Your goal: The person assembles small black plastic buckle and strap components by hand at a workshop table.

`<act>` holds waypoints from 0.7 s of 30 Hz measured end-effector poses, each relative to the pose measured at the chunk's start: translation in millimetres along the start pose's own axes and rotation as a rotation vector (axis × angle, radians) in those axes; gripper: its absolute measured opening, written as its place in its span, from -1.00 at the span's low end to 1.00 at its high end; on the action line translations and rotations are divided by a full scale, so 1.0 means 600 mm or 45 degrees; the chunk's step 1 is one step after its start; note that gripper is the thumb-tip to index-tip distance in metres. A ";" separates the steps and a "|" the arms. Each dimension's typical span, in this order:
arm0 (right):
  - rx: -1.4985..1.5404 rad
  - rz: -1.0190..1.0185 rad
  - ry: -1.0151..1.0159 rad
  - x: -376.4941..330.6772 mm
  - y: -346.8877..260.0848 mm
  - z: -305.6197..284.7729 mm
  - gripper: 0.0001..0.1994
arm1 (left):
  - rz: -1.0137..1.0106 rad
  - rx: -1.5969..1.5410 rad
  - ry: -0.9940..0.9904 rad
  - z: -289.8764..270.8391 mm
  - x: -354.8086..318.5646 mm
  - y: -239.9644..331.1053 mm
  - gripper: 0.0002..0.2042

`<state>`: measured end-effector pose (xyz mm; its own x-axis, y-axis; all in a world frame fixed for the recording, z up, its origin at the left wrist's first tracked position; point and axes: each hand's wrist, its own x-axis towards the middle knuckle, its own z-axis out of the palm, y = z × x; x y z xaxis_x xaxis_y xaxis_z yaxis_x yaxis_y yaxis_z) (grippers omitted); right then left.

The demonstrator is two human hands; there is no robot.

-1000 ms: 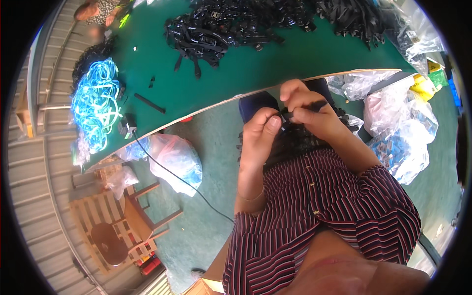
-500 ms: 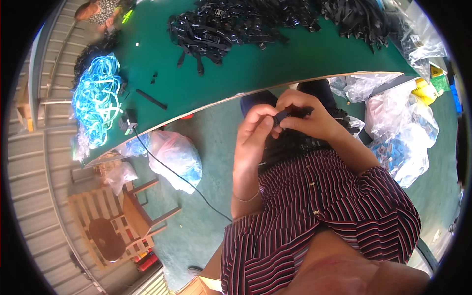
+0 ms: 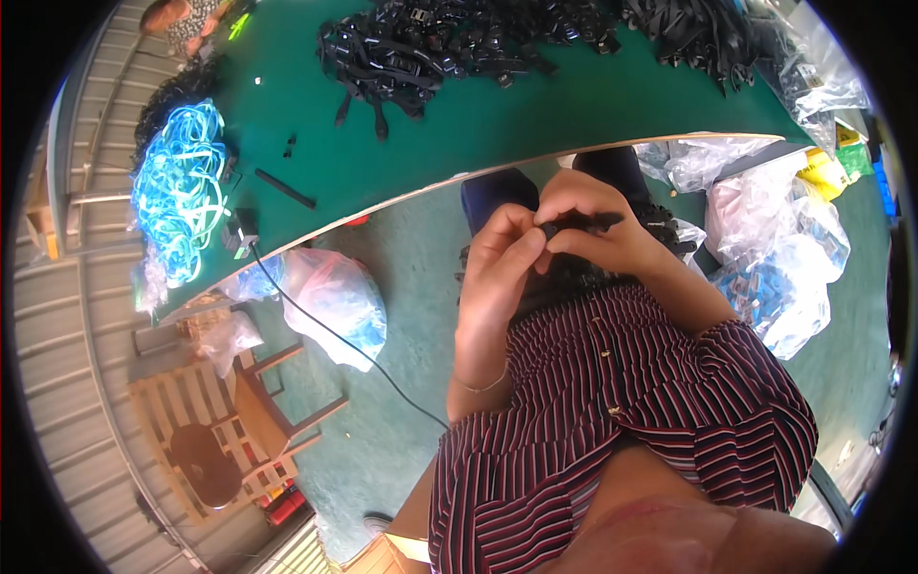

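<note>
My left hand (image 3: pixel 499 263) and my right hand (image 3: pixel 622 239) meet above my lap, just short of the table's near edge. Between them is a small black strap piece (image 3: pixel 598 223), pinched by the fingertips of both. One dark end shows at the left thumb and index finger; the rest runs under the right fingers. Its exact shape is partly hidden. More black straps (image 3: pixel 660 225) lie on my lap beneath and beside the right hand. A large heap of black straps with buckles (image 3: pixel 411 62) covers the far part of the green table (image 3: pixel 430 153).
At the table's left lie a bundle of blue cords (image 3: pixel 182 191), a black rod (image 3: pixel 285 188) and a small black device (image 3: pixel 241 230) with a cable trailing toward me. Filled plastic bags (image 3: pixel 335 301) stand on the floor both sides. A wooden chair (image 3: pixel 263 411) is at left; another person (image 3: pixel 186 24) sits far left.
Both hands stay together over my lap and still grip the strap piece, which has turned slightly between the fingers. The whole view has shifted a little.
</note>
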<state>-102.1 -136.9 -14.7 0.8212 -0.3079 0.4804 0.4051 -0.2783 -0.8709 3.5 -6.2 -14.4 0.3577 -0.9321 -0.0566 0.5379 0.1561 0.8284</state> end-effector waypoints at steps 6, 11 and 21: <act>-0.111 -0.141 -0.027 0.009 0.004 0.014 -0.83 | 0.016 -0.222 -0.020 -0.018 -0.006 -0.001 -0.82; -0.045 -0.082 -0.027 0.010 0.008 0.020 -0.81 | 0.095 -0.301 -0.003 -0.024 -0.012 -0.006 -0.86; 0.090 0.002 0.011 0.004 0.009 0.036 -0.77 | 0.150 -0.425 -0.101 -0.023 -0.013 -0.003 -0.90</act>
<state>-89.0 -119.3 -20.7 0.8187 -0.3163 0.4793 0.4311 -0.2129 -0.8768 10.6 5.3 -23.1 0.3787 -0.9218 0.0827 0.7210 0.3498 0.5982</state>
